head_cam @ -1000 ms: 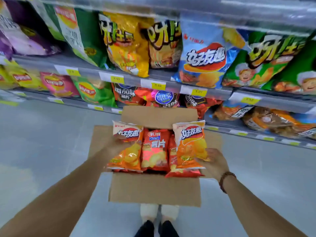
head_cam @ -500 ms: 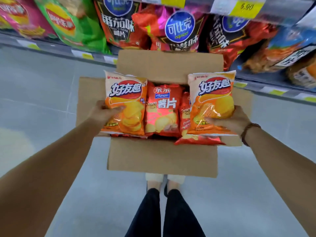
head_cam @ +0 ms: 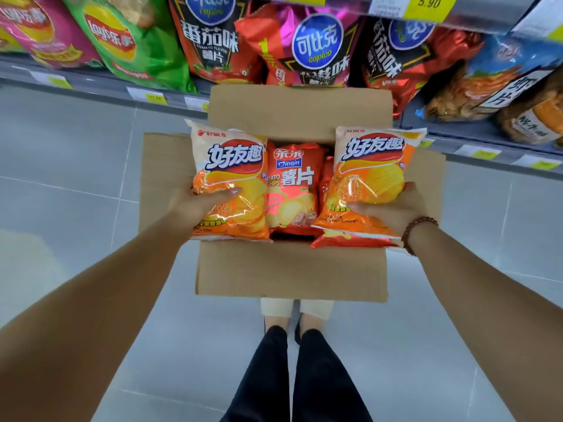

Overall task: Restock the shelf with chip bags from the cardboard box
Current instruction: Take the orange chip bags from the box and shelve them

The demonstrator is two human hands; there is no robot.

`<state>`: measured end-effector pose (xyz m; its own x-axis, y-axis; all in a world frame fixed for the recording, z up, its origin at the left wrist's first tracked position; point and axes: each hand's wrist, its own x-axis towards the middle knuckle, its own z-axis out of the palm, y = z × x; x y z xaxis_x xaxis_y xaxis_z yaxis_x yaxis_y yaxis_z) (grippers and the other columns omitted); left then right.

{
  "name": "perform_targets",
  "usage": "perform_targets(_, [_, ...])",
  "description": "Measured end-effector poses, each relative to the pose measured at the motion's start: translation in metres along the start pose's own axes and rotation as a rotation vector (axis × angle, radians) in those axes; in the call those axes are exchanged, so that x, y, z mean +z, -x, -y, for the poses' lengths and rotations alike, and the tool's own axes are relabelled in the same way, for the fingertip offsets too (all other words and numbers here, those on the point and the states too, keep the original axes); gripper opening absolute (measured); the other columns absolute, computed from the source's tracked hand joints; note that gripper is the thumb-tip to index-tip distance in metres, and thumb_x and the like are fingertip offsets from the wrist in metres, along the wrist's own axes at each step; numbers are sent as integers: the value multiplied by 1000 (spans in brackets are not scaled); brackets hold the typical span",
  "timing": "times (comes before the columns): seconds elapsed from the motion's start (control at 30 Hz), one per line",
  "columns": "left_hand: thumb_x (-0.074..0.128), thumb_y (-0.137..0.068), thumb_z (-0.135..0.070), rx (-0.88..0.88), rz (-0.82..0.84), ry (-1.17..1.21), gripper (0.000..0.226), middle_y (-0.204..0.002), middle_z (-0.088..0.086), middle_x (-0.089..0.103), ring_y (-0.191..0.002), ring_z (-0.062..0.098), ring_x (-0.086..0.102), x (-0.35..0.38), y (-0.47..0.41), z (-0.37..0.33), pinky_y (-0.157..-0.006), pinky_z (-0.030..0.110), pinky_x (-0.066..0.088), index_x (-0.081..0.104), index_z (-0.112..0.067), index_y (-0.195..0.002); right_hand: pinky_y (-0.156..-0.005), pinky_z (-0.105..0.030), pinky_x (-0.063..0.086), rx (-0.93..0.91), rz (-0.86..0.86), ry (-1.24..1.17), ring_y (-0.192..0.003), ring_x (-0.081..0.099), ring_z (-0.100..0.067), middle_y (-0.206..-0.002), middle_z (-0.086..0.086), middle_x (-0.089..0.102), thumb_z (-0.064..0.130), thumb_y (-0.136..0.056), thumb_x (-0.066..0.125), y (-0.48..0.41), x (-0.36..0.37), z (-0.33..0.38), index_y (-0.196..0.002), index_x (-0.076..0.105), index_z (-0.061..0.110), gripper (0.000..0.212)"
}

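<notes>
Pick step: your left grip [head_cam: 195, 207] holds one orange chip bag [head_cam: 231, 178], right grip [head_cam: 394, 210] holds a second orange bag [head_cam: 370, 166], both over the open cardboard box [head_cam: 292, 271]. Red bags [head_cam: 292, 187] lie inside. Next, probably: lift both to the shelf [head_cam: 100, 82] and find gaps.

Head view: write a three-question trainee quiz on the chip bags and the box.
1. True or false: the left hand holds the left orange bag and the right hand holds the right orange bag.
2. The red bag between them lies: A) in the cardboard box; B) on the floor; C) on a shelf.
3. Fill in: the bead bracelet is on the ___ wrist.
Key: 1 true; 2 A; 3 right.
</notes>
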<state>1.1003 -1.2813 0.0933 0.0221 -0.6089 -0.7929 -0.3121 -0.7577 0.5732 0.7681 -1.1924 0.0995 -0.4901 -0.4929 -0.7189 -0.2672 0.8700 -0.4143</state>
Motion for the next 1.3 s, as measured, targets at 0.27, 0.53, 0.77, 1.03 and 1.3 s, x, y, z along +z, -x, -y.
perform_targets(0.27, [93,-41,-44,15,171,69,88,-109,-2,75,-93,22,74,-4,64,-33,-84,44,58,61,-31,-122,-86,-33,50,-144,24,-173,-108,59,-19,-110,6,58,39,-45,93,78,-12,9,-124,44,16,95])
perform_targets(0.53, [95,-14,-46,118,270,133,109,-99,2,77,-86,23,75,-27,142,-119,-63,33,60,63,-23,-116,-86,-34,57,-446,83,-247,-100,65,-5,-111,10,67,46,-35,95,159,-69,72,-123,50,17,103])
perform_targets(0.77, [96,-25,-42,375,291,158,100,-101,6,77,-87,25,74,-65,242,-222,-66,37,60,63,-22,-117,-88,-32,52,-648,-17,-264,-92,55,6,-104,24,54,41,-41,88,258,-157,153,-123,40,27,96])
perform_targets(1.03, [96,-19,-46,647,378,140,108,-103,3,76,-90,26,74,-82,352,-338,-70,39,60,59,-29,-120,-90,-42,56,-794,-165,-368,-102,66,-9,-114,7,66,42,-38,93,352,-250,215,-124,48,25,99])
perform_targets(1.3, [95,-20,-44,849,392,103,106,-100,4,77,-89,27,74,-65,447,-429,-68,39,60,59,-27,-118,-94,-44,53,-943,-323,-398,-109,61,-12,-118,11,60,55,-34,88,427,-344,245,-127,44,27,107])
